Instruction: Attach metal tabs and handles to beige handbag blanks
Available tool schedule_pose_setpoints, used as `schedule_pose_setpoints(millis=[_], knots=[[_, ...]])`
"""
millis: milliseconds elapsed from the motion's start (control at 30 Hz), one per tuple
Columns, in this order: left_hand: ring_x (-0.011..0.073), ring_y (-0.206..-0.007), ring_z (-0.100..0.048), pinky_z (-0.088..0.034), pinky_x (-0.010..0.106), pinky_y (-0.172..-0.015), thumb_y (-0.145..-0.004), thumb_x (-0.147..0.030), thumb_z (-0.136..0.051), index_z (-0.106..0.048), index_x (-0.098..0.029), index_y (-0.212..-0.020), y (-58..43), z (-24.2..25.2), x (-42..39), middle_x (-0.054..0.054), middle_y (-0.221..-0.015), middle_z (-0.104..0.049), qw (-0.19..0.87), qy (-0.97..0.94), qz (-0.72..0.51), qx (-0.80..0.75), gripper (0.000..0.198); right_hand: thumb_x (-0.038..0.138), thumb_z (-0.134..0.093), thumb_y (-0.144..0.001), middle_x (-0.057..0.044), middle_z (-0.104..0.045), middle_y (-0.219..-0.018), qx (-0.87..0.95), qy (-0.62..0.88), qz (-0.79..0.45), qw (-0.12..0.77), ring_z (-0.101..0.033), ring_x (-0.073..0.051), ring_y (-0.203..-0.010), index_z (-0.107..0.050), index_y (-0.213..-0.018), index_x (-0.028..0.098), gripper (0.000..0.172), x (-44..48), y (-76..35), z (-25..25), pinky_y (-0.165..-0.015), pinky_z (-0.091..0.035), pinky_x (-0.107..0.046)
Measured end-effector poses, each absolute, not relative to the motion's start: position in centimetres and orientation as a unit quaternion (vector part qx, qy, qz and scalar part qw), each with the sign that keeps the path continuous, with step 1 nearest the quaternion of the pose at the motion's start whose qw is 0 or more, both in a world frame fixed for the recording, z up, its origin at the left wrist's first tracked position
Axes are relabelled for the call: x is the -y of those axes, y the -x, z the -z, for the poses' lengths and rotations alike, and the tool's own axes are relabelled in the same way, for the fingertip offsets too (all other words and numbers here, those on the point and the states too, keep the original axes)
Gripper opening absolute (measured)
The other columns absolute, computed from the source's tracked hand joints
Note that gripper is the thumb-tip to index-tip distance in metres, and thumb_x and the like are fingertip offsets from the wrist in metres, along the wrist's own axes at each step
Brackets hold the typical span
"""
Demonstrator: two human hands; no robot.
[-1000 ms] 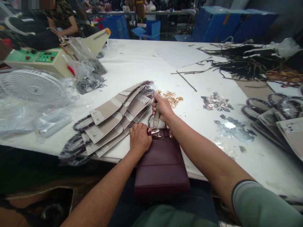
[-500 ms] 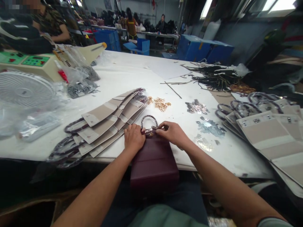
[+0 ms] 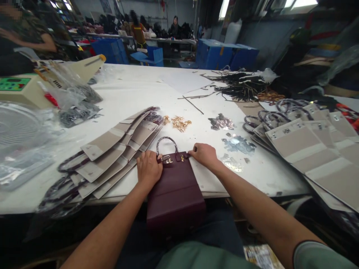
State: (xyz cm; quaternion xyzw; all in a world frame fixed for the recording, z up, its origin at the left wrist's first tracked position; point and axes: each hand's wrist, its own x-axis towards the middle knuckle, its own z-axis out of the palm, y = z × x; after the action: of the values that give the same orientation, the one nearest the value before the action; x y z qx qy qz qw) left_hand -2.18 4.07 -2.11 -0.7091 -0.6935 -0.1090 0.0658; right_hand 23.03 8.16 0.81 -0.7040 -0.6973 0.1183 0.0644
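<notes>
A dark maroon bag panel (image 3: pixel 175 194) with a wrapped round handle (image 3: pixel 167 142) and gold clasps (image 3: pixel 168 159) lies over the front edge of the white table (image 3: pixel 140 93). My left hand (image 3: pixel 148 170) presses on its upper left corner, fingers curled by a clasp. My right hand (image 3: pixel 204 154) pinches the panel's upper right corner. A fanned stack of beige panels with handles (image 3: pixel 112 153) lies just left of my left hand. Small gold fittings (image 3: pixel 179 122) sit beyond the handle.
Silver metal pieces (image 3: pixel 238 144) lie right of my right hand, more beige panels (image 3: pixel 308 149) at far right. A beige machine (image 3: pixel 22 89) and plastic bags (image 3: pixel 25 142) are at left, black strips (image 3: pixel 238 86) at the back. Other people work in the background.
My right hand let go of a tool it held upright over the handle and came down to the panel's top right corner. The camera view tilted up and shifted right.
</notes>
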Motion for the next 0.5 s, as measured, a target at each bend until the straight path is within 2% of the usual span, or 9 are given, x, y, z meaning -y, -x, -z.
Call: schedule_pose_setpoints(millis=[100, 200, 400, 500], knots=[[0.0353, -0.111, -0.055, -0.04, 0.045, -0.091, -0.105, -0.039, -0.037, -0.061, -0.02, -0.099, 2.1, 2.3, -4.3, 0.015, -0.108, -0.066, 0.081, 0.71, 0.108, 0.691, 0.031, 0.037, -0.06, -0.096, -0.004, -0.08, -0.104, 0.746, 0.653, -0.101, 0.087, -0.071, -0.023, -0.094, -0.072, -0.108, 0.028, 0.02, -7.9, -22.8, -0.5, -0.072, -0.041, -0.03], [0.0353, -0.109, -0.055, -0.04, 0.045, -0.09, -0.105, -0.039, -0.038, -0.059, -0.02, -0.096, 1.9, 2.3, -4.4, 0.015, -0.107, -0.066, 0.086, 0.71, 0.112, 0.689, 0.03, 0.028, -0.055, -0.096, -0.002, -0.08, -0.108, 0.774, 0.614, -0.111, 0.104, -0.071, -0.022, -0.097, -0.071, -0.112, 0.029, 0.023, -7.5, -22.4, -0.7, -0.074, -0.042, -0.03], [0.0353, -0.107, -0.053, -0.041, 0.046, -0.091, -0.103, -0.038, -0.04, -0.06, -0.02, -0.096, 2.2, 2.4, -4.5, 0.016, -0.105, -0.063, 0.06, 0.701, 0.165, 0.691, 0.028, 0.036, -0.061, -0.091, -0.002, -0.08, -0.1, 0.784, 0.587, -0.184, 0.082, -0.071, -0.023, -0.094, -0.075, -0.102, 0.029, 0.019, -6.6, -21.9, -1.1, -0.074, -0.043, -0.03], [0.0358, -0.111, -0.051, -0.04, 0.05, -0.097, -0.101, -0.039, -0.043, -0.057, -0.021, -0.092, 2.5, 2.4, -4.6, 0.016, -0.108, -0.06, -0.014, 0.689, 0.242, 0.683, 0.024, 0.049, -0.061, -0.093, -0.005, -0.08, -0.101, 0.768, 0.608, -0.19, 0.062, -0.072, -0.024, -0.095, -0.075, -0.101, 0.027, 0.027, -6.6, -21.0, -1.0, -0.074, -0.045, -0.031]])
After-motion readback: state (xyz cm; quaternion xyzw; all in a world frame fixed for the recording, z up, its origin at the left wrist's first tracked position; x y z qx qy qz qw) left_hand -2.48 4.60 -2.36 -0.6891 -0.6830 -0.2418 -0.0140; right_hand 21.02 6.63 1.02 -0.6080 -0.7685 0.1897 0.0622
